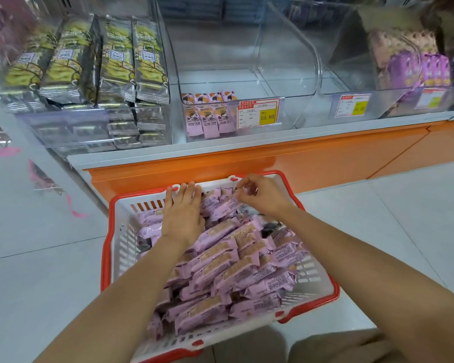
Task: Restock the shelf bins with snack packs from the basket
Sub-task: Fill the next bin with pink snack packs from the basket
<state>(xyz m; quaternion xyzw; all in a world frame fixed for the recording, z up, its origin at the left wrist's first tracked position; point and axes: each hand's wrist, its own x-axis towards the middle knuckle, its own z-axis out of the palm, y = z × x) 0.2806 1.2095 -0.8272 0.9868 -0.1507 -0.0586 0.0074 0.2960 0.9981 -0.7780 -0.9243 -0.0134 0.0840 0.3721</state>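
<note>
Below clear shelf bins [247, 74], lilac snack packs [236, 268] crowd the basket [106, 247].

left hand [183, 213] and right hand [257, 197] bare, forearms [131, 279] bare to the elbows, tan cloth [351, 348] over the knees

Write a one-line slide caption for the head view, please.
Left hand flat and right hand curled over pink snack packs in a red-rimmed basket, below a nearly empty bin.

Head-worn view, forward and down, close above basket [107, 231]
</note>
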